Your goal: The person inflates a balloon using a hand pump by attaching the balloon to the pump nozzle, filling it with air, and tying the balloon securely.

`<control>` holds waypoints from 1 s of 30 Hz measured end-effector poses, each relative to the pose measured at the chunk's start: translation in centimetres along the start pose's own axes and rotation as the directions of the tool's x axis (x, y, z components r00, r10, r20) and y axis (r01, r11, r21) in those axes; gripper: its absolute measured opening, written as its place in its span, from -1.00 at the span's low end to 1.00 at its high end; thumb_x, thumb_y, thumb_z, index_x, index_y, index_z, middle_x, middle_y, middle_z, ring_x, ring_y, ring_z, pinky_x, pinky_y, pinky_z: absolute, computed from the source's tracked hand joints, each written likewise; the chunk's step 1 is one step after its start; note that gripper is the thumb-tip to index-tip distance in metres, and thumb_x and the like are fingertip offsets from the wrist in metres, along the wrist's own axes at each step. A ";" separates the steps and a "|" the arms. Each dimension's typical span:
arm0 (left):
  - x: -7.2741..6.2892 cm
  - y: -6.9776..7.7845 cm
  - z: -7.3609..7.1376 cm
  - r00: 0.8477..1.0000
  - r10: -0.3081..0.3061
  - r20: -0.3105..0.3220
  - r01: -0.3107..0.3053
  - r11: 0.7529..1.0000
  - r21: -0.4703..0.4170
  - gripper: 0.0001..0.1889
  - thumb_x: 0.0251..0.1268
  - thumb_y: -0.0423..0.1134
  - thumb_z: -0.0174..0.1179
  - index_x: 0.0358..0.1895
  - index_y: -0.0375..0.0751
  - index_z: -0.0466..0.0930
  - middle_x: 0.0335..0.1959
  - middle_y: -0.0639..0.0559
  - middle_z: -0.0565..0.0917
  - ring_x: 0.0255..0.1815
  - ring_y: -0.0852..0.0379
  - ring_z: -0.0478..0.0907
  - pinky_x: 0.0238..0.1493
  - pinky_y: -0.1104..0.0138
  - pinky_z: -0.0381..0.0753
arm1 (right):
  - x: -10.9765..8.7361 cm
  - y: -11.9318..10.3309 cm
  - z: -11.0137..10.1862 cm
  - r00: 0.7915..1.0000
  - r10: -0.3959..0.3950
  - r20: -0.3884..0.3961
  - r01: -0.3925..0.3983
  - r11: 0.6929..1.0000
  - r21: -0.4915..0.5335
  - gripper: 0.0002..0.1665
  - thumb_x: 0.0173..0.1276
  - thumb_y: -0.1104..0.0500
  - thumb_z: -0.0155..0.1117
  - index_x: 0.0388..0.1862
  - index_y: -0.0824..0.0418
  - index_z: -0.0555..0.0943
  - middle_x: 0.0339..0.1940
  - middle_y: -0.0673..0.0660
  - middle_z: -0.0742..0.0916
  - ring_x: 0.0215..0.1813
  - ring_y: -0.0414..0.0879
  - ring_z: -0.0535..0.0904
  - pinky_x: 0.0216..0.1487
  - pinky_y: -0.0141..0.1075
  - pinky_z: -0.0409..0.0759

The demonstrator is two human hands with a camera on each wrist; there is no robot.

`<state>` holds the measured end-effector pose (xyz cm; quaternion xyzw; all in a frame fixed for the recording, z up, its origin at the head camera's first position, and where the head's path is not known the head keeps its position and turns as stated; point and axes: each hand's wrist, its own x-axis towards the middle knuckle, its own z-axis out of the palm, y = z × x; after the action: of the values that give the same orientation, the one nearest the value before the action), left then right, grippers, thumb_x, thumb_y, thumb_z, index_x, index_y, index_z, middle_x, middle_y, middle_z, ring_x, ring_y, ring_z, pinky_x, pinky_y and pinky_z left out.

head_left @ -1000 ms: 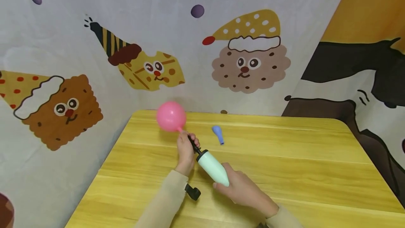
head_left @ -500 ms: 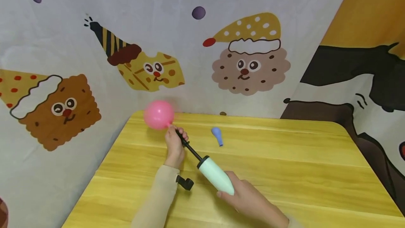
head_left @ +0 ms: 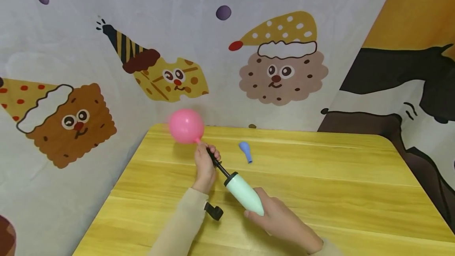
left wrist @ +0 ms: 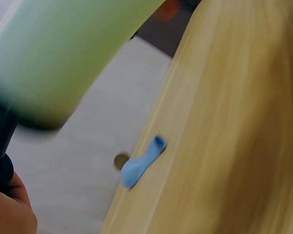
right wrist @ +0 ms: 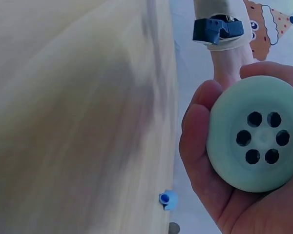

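Grasping pump end (head_left: pixel 213 158) in left grip (head_left: pixel 204 165), likely securing pink balloon (head_left: pixel 186 126); clasping mint barrel (head_left: pixel 243 192) in right grip (head_left: pixel 279 217), perhaps for leverage.

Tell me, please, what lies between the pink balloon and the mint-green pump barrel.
The head view shows the left hand there, gripping the black pump end, then the black rod.

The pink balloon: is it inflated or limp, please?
Inflated, at least partly: the pink balloon bulges round and smooth beyond the left hand.
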<state>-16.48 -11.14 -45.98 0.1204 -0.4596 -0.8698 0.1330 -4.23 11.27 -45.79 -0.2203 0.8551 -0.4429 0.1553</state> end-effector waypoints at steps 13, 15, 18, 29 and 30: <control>-0.8 -1.5 0.7 0.996 -0.043 0.077 0.043 0.999 0.003 -0.66 0.72 -0.19 -0.29 -0.35 -0.16 0.30 -0.55 0.10 0.41 -0.61 0.23 0.36 -0.55 0.44 0.42 | 1.6 -0.2 0.0 0.999 0.045 -0.001 -0.045 0.995 0.087 -0.16 0.50 -0.18 0.30 0.46 0.37 0.31 -0.36 0.05 0.65 -0.51 -0.18 0.57 -0.55 -0.25 0.61; 0.0 -1.3 0.1 0.998 -0.037 0.053 0.038 0.999 -0.019 -0.64 0.73 -0.20 -0.29 -0.37 -0.16 0.32 -0.57 0.10 0.42 -0.62 0.23 0.35 -0.57 0.44 0.42 | 1.2 0.0 0.0 0.999 0.037 0.006 -0.037 0.995 0.088 -0.17 0.51 -0.17 0.29 0.47 0.35 0.31 -0.34 0.04 0.66 -0.51 -0.19 0.57 -0.54 -0.26 0.61; 1.3 -0.5 -1.1 1.000 -0.013 0.000 0.013 0.998 -0.057 -0.62 0.75 -0.16 -0.28 -0.38 -0.16 0.32 -0.59 0.11 0.41 -0.64 0.25 0.35 -0.59 0.46 0.41 | 0.1 0.2 -0.3 0.999 0.040 0.027 -0.041 0.997 0.061 -0.20 0.50 -0.17 0.30 0.49 0.27 0.34 -0.39 0.00 0.66 -0.55 -0.22 0.54 -0.56 -0.28 0.58; 1.3 0.3 -2.5 0.998 0.008 -0.061 -0.014 0.995 -0.097 -0.66 0.77 -0.11 -0.30 -0.30 -0.13 0.24 -0.56 0.10 0.39 -0.63 0.24 0.34 -0.59 0.46 0.38 | -2.0 0.6 -1.2 0.997 0.023 0.071 -0.020 0.999 -0.045 -0.29 0.49 -0.19 0.31 0.41 0.16 0.39 -0.25 0.00 0.66 -0.46 -0.27 0.51 -0.43 -0.33 0.54; 1.0 0.1 -2.4 0.998 0.005 -0.059 -0.011 0.995 -0.094 -0.66 0.77 -0.10 -0.29 -0.31 -0.13 0.24 -0.56 0.10 0.39 -0.62 0.24 0.34 -0.58 0.46 0.38 | -1.9 0.6 -1.1 0.998 0.023 0.066 -0.019 0.998 -0.052 -0.30 0.49 -0.19 0.31 0.40 0.16 0.39 -0.25 0.00 0.66 -0.45 -0.27 0.51 -0.42 -0.33 0.53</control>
<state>-16.64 -13.37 -47.29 0.1374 -0.4142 -0.8862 0.1553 -3.27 13.28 -45.57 -0.2299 0.8627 -0.4118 0.1828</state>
